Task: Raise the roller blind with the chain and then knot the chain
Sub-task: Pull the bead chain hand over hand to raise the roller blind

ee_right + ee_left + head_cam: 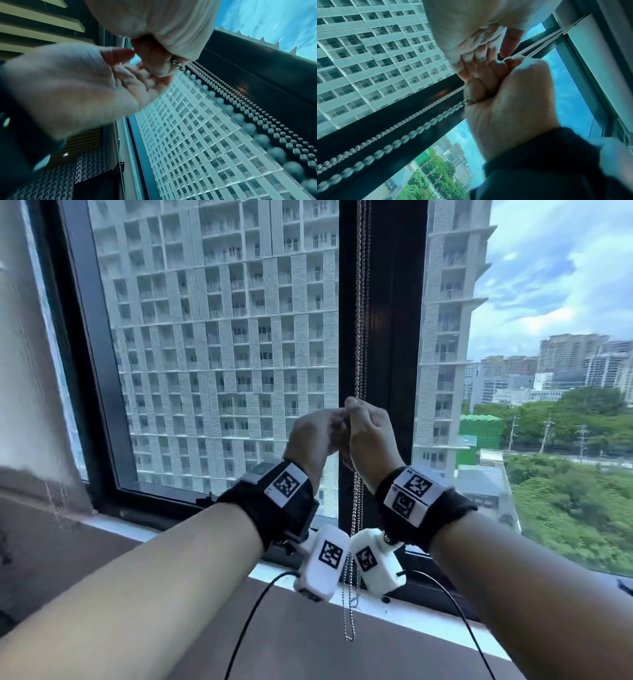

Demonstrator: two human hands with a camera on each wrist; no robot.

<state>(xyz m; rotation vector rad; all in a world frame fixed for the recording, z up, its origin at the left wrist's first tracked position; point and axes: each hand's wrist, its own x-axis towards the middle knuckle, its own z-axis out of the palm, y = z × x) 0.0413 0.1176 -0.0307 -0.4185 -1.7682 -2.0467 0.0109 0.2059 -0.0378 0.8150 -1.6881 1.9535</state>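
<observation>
A silver bead chain (360, 337) hangs in several strands down the dark window mullion (394, 337), and its loose end (349, 635) dangles past the sill. Both hands meet on it at chest height. My right hand (371, 436) is a fist round the chain (412, 132), with strands entering below and leaving above. Beads (176, 64) show at the edge of that fist (163, 27). My left hand (318, 436) presses against it, fingers (479, 54) curled at the right knuckles. Its palm (85, 83) shows no chain; any fingertip hold is hidden. No blind fabric covers the glass.
A white sill (394, 611) runs under the window, with a brown ledge (308, 655) in front. A wall (20, 371) stands at the left, where another thin chain (56, 501) hangs, blurred. Black cables (246, 628) trail from the wrist cameras.
</observation>
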